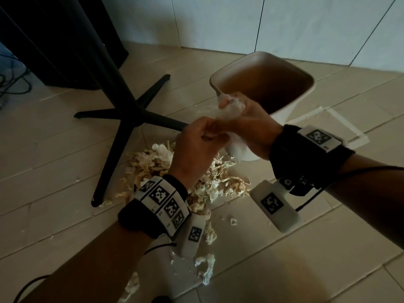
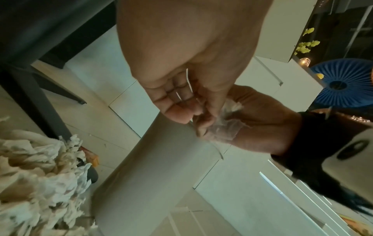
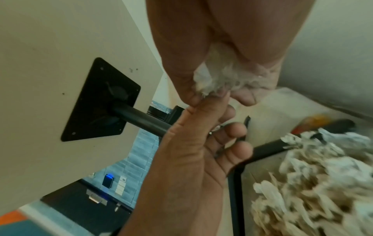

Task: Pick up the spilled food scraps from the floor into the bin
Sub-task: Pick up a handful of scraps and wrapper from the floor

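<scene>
A pale clump of scraps (image 1: 231,110) is held just over the near rim of the cream bin (image 1: 282,110). My right hand (image 1: 251,127) grips the clump in its curled fingers. My left hand (image 1: 196,145) sits beside it and pinches the lower end of the same clump. In the right wrist view the fibrous white clump (image 3: 220,78) sits in the right palm, with a left fingertip (image 3: 214,100) touching its edge. The big heap of shredded scraps (image 1: 157,162) lies on the floor under both hands, also seen as the heap (image 2: 30,167) in the left wrist view.
A black table pedestal with cross feet (image 1: 122,114) stands left of the bin, one foot running under the hands. Loose scraps (image 1: 206,267) lie nearer me on the tiles. Tape marks (image 1: 349,127) sit right of the bin. A white wall (image 1: 284,25) is behind.
</scene>
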